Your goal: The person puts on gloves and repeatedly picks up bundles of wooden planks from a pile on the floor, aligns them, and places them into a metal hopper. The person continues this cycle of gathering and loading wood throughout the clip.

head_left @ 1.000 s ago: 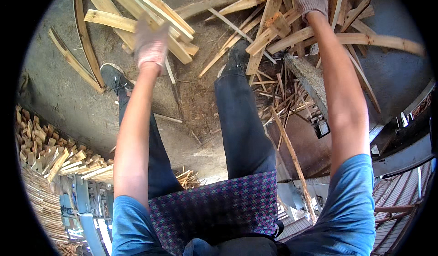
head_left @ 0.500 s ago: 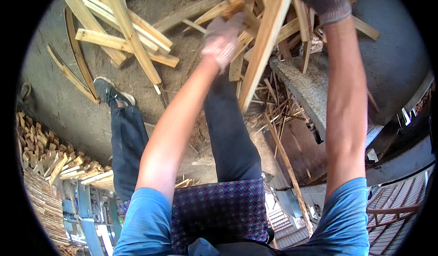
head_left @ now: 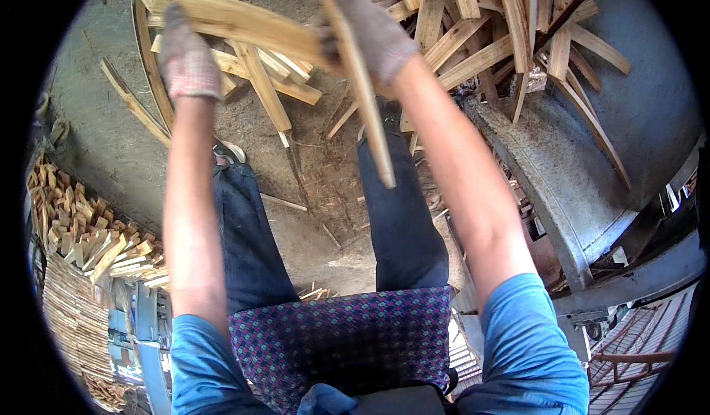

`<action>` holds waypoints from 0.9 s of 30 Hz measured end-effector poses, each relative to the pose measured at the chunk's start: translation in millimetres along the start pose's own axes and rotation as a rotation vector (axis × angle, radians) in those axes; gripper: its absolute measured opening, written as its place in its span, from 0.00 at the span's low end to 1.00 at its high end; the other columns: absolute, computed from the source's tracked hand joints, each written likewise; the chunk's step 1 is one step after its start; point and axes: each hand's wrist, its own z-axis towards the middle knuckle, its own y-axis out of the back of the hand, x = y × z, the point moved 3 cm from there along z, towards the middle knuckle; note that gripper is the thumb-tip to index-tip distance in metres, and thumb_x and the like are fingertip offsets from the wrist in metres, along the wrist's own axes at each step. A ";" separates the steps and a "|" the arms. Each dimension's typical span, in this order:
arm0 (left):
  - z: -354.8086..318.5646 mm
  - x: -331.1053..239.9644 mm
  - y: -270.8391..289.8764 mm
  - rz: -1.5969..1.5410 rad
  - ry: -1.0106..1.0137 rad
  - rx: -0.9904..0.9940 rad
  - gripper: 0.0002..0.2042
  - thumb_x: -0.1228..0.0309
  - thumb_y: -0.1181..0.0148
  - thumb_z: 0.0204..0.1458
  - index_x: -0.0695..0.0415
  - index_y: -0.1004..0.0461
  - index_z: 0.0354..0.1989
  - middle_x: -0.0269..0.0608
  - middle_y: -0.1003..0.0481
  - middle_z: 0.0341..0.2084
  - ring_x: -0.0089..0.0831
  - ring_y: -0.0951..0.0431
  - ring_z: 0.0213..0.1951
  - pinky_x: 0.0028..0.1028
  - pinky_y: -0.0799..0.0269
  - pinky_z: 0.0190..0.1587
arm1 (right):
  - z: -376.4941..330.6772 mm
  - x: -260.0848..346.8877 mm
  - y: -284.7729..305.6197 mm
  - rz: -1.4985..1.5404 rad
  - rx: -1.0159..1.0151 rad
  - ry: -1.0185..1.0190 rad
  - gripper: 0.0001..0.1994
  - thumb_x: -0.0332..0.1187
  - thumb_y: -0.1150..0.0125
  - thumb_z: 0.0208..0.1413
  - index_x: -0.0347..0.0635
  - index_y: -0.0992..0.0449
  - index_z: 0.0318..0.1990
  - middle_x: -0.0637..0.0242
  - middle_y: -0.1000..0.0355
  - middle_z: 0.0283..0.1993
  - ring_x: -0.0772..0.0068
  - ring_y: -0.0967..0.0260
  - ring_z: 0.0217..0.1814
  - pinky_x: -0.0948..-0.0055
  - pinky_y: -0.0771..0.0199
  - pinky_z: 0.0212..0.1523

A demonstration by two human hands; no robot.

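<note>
Both my hands wear greyish knitted gloves and are raised over the ground in front of my legs. My left hand [head_left: 189, 59] is closed on the left end of a pale wooden board [head_left: 244, 25], which lies crosswise between my hands. My right hand [head_left: 376, 36] is at that board's other end and also grips a narrow wooden slat [head_left: 358, 82] that stands nearly upright in the view, blurred by motion. The fingers of my right hand are partly hidden behind the slat. Below the crosswise board lie several loose boards [head_left: 262, 93] on the dirt floor.
A heap of boards [head_left: 473, 56] lies at the far right, partly on a grey metal platform [head_left: 543, 145]. Curved strips [head_left: 133, 101] rest on the floor at left. Stacked wood pieces [head_left: 81, 223] are at the lower left. A patterned cloth [head_left: 340, 334] covers my lap.
My left hand has moved left and my right hand has come in from the far right toward the middle. The crosswise board and the slat are now held up between them.
</note>
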 end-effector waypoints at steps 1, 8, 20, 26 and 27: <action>9.9 -11.2 3.5 -0.008 0.037 -0.063 0.32 0.45 0.54 0.69 0.66 0.29 0.62 0.52 0.22 0.50 0.38 0.21 0.50 0.37 0.26 0.55 | 3.9 6.6 -24.1 -0.067 -0.094 -0.007 0.26 0.60 0.51 0.69 0.45 0.22 0.47 0.70 0.28 0.26 0.77 0.29 0.22 0.73 0.21 0.25; 46.3 13.3 5.9 0.781 -0.044 0.114 0.41 0.38 0.51 0.60 0.63 0.35 0.68 0.62 0.27 0.60 0.54 0.29 0.64 0.38 0.38 0.67 | -12.8 -10.1 3.6 -0.536 -0.481 0.244 0.42 0.51 0.34 0.55 0.28 0.38 0.69 0.38 0.34 0.68 0.43 0.39 0.73 0.60 0.41 0.73; -209.1 -50.2 -193.3 0.208 0.216 1.068 0.35 0.47 0.38 0.58 0.65 0.31 0.64 0.61 0.31 0.64 0.49 0.28 0.64 0.37 0.35 0.67 | -99.7 137.8 263.8 -1.399 -1.296 0.207 0.34 0.48 0.32 0.56 0.39 0.32 0.66 0.39 0.37 0.69 0.40 0.38 0.70 0.55 0.34 0.68; -206.9 -62.3 -214.2 0.192 -0.024 1.035 0.39 0.51 0.35 0.56 0.66 0.38 0.69 0.63 0.33 0.65 0.51 0.30 0.65 0.39 0.38 0.69 | -78.3 143.2 188.6 -1.326 -0.844 0.688 0.25 0.52 0.42 0.61 0.40 0.24 0.55 0.48 0.23 0.51 0.46 0.25 0.52 0.55 0.25 0.52; -207.9 -79.5 -209.5 0.192 0.079 1.025 0.39 0.51 0.34 0.54 0.63 0.37 0.69 0.62 0.33 0.66 0.51 0.32 0.66 0.38 0.39 0.70 | -94.2 143.0 153.7 -1.347 -0.704 0.784 0.17 0.44 0.36 0.59 0.44 0.21 0.49 0.47 0.25 0.54 0.48 0.24 0.53 0.57 0.21 0.50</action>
